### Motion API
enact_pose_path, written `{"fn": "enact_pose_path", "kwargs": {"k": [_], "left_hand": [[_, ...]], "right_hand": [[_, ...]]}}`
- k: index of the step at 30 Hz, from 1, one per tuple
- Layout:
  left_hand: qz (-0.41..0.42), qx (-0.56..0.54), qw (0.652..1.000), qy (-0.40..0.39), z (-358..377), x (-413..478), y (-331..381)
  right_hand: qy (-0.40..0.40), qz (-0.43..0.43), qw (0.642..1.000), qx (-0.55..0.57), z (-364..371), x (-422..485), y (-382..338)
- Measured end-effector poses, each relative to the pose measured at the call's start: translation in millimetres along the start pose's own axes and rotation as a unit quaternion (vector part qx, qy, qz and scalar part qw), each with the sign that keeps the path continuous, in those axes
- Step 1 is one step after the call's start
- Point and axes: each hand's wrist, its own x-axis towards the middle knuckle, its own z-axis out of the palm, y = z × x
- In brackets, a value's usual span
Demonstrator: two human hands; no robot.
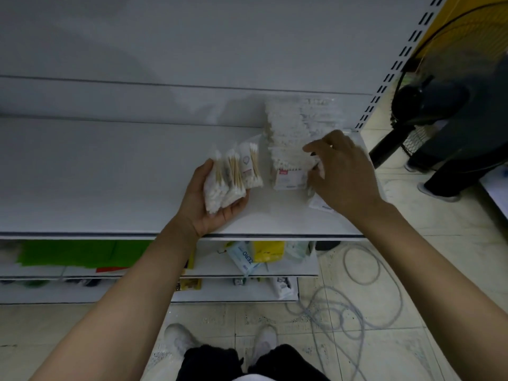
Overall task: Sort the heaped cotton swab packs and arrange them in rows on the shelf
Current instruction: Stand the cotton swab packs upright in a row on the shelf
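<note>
Cotton swab packs are judged light, soft and crinkly: thin clear film over loose swabs. Slip is expected on the film, and squashing if they are squeezed at the fluffy tips. They are best taken across the flat faces at mid-length, where the sticks give some stiffness. Several can be clamped together as one bundle.

The left hand [217, 199] is laid palm-up on the shelf [96, 188], with the wrist at the front edge and the forearm brought up from below. A bundle of wooden-stick packs [222, 185] is held in the curled fingers and thumb, stood on edge. One more standing pack [251, 169] is seen just past the fingertips, touching the bundle. Whether it is gripped too cannot be told.

The right hand [343, 174] is held palm-down, knuckles up, fingers bent, over the near end of the row of white packs [297, 133]. That row runs away from the hand toward the back panel. The thumb is stretched across the row's top. The fingers are curled at the side of the front pack [288, 178], the one with a red label. Contact is seen, but a true pinch cannot be told because the fingertips are hidden. A loose pack [320, 204] lies partly covered under this wrist.

The row is probably being squared up before the held bundle is set down beside it.
</note>
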Motion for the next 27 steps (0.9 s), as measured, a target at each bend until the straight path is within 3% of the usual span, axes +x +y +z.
{"fn": "enact_pose_path", "kwargs": {"k": [3, 11, 13, 17, 23, 27], "left_hand": [[0.005, 0.009, 1.000, -0.011, 2.3, -1.1, -3.0], [0.034, 0.062, 0.997, -0.017, 0.8, -13.4, -14.7], [0.045, 0.046, 0.998, -0.027, -0.3, -15.3, -16.2], [0.063, 0.059, 0.996, -0.030, -1.6, -16.6, -15.7], [0.061, 0.123, 0.990, -0.026, 5.4, -18.9, -21.6], [0.063, 0.130, 0.989, -0.022, 6.5, -23.6, -25.8]], "right_hand": [[-0.017, 0.034, 0.988, 0.152, -4.1, -10.5, -10.7], [-0.119, 0.149, 0.928, 0.319, -5.1, 5.9, -60.4], [-0.127, 0.118, 0.934, 0.313, -1.0, 8.1, -70.9], [-0.069, 0.068, 0.947, 0.306, -8.3, 1.3, -71.6], [-0.109, 0.082, 0.968, 0.211, -12.2, -2.9, -62.0], [-0.118, 0.029, 0.977, 0.177, -6.8, 0.4, -60.4]]}}
